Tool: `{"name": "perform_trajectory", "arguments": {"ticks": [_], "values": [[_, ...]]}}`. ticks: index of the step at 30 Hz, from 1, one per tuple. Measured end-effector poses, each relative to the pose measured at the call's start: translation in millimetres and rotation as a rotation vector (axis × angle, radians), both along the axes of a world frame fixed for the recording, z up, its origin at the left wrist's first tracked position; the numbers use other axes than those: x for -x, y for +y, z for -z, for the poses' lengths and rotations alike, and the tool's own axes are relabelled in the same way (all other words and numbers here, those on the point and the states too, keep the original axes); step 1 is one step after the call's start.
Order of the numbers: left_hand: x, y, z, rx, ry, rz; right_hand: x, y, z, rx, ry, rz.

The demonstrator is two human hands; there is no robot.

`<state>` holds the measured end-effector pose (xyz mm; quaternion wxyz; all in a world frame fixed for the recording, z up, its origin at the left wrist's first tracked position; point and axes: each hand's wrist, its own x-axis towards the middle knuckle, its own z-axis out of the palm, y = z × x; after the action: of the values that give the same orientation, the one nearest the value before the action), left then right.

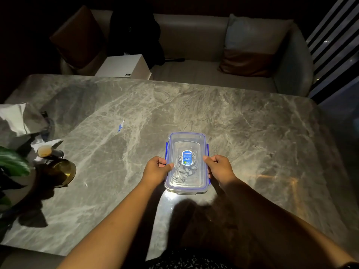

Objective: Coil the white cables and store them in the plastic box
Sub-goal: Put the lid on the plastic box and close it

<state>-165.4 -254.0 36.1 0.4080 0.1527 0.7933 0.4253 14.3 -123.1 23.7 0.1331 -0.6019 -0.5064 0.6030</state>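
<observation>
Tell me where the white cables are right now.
In the head view, the white cables lie coiled inside the lidded plastic box, near the table's front edge, between the left hand and right hand.

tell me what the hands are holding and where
Left hand and right hand grip the plastic box by its long sides, at the blue clips.

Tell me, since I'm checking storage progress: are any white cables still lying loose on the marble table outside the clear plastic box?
No: the white cables lie coiled inside the clear plastic box, under its blue-rimmed lid.

Clear glossy plastic box (186, 138) w/ blue trim on polished grey marble table (252, 133).
</observation>
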Motion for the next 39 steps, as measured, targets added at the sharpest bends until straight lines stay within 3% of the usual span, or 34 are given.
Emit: {"name": "perform_trajectory", "arguments": {"ticks": [7, 10, 13, 19, 29, 34, 39], "values": [[4, -13, 13, -0.079, -0.120, -0.083, -9, -10, 5, -0.060, 0.028, 0.050], [3, -15, 19, -0.090, -0.150, -0.125, -13, -15, 7, 0.013, 0.038, 0.084], [2, -16, 21, -0.067, -0.258, -0.168, -13, -14, 9, 0.130, 0.091, 0.105], [-5, -17, 19, -0.104, -0.501, -0.272, -13, -14, 2, 0.129, 0.059, 0.048], [-7, -12, 11, -0.098, -0.169, -0.176, -9, -20, -12, -0.062, 0.000, -0.014], [-15, -12, 3, -0.170, 0.116, 0.032, -6, -34, -22, -0.249, -0.077, -0.108], [-23, -14, 14, -0.124, 0.311, 0.122, -2, -37, -19, -0.430, -0.344, -0.274]]}}
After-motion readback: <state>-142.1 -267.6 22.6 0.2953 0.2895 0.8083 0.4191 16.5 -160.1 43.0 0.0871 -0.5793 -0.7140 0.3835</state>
